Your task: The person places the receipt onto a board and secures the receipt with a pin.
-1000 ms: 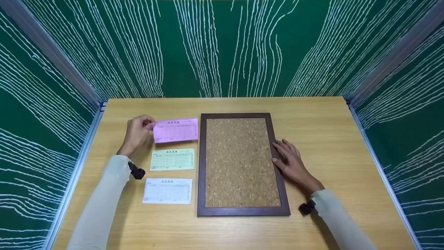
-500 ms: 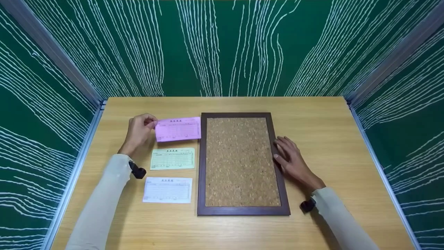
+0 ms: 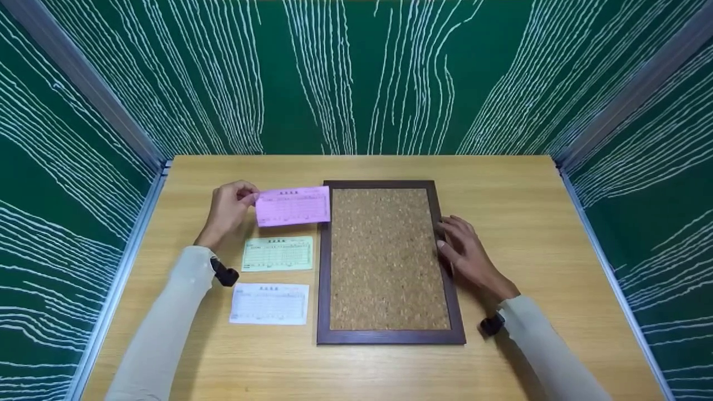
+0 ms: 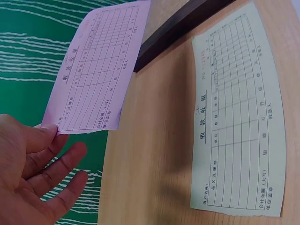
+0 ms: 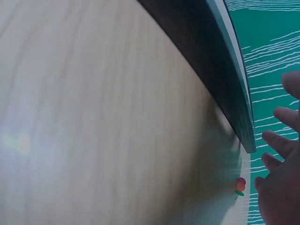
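My left hand (image 3: 225,214) pinches the left end of a pink receipt slip (image 3: 293,206) between thumb and fingertips. The slip is lifted off the table, and its right end overlaps the left edge of a framed cork board (image 3: 389,259). Just below it lie a green receipt slip (image 3: 277,254) and a white receipt slip (image 3: 269,303). In the left wrist view the pink slip (image 4: 96,65) curves upward beside the green slip (image 4: 238,117). At the board's right edge, my right hand (image 3: 469,257) has its fingertips at the dark frame; nothing is seen in its grasp.
In the right wrist view, small red, orange and green push pins (image 5: 240,186) show near the frame's side (image 5: 206,61). Green walls (image 3: 490,72) with white wavy lines enclose the wooden table (image 3: 384,373) at the back and both sides.
My left hand has carried the pink slip slightly to the right, so that its end now overlaps the board's frame. The right hand has barely shifted along the frame's edge.
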A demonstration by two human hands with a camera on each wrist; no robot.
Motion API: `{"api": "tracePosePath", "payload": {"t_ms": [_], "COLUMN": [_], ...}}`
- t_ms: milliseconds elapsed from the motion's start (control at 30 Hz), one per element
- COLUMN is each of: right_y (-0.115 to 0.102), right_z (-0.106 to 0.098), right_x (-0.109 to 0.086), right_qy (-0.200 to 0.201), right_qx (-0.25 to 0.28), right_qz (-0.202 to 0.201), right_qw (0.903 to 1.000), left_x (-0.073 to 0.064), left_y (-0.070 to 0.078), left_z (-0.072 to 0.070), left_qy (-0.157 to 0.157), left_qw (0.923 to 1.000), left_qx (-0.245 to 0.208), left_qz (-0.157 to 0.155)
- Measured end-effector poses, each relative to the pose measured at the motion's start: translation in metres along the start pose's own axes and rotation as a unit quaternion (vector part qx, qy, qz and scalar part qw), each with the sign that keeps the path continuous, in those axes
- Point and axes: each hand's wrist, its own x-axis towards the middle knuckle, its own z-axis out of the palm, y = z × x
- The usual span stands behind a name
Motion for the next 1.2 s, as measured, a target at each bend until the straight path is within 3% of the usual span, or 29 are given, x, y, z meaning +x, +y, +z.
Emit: {"api": "tracePosePath", "payload": {"t_ms": [433,800,1200], "right_y": [-0.012,-0.02,-0.024], "right_z": [0.003,0.008,0.019], "right_x": [0.006,0.013,0.018], "right_qy": [0.001,-0.016,-0.018], "right_qx": [-0.002,-0.001,0.006], "right_qz": [-0.011,0.001,-0.018], "right_qw": [0.9999,0.9999,0.9997], "left_x": [-0.002,-0.006,-0.007], "left_y": [0.008,0.011,0.02], "left_z": [0.01,0.021,0.035], "left_qy": [-0.006,-0.02,-0.04], "left_qw": [0.9998,0.9993,0.9987], "left_qx": [-0.013,-0.033,-0.03], "left_qz": [0.013,-0.002,-0.012]}}
